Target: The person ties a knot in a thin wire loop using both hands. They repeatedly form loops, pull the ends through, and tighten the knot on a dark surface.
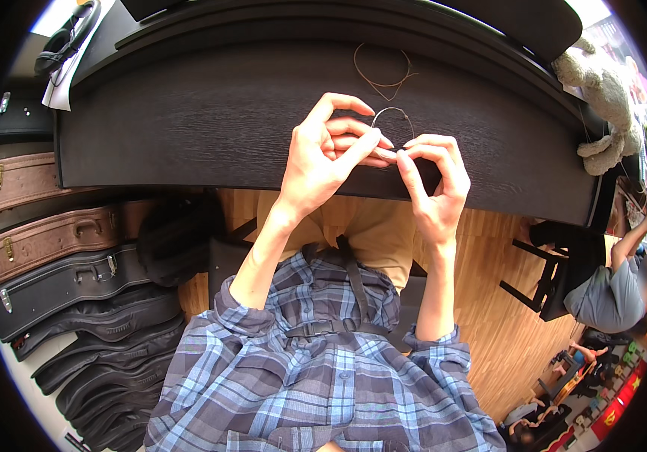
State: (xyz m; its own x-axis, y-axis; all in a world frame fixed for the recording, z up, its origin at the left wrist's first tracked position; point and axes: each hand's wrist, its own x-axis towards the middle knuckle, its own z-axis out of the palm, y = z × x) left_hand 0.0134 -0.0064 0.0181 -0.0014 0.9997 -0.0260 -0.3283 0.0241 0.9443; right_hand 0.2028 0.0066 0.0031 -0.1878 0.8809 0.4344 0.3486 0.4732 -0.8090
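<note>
My left hand (329, 152) pinches a thin looped string (395, 108), possibly an instrument string, between thumb and fingers. My right hand (436, 181) has thumb and index fingertip together on the same string, close to the left fingertips. Its loop rises above both hands, while the ends between the fingers are hidden. Farther back, a second coiled string (382, 85), brownish and loosely looped, lies on a black wood-grained surface (188, 124). Both hands are held over the front part of this surface.
Headphones (55, 53) rest at the back left and a plush toy (611, 107) at the back right. Brown instrument cases (52, 240), a black hard case (75, 277) and several soft cases line the left. A seated person (608, 294) is on the right.
</note>
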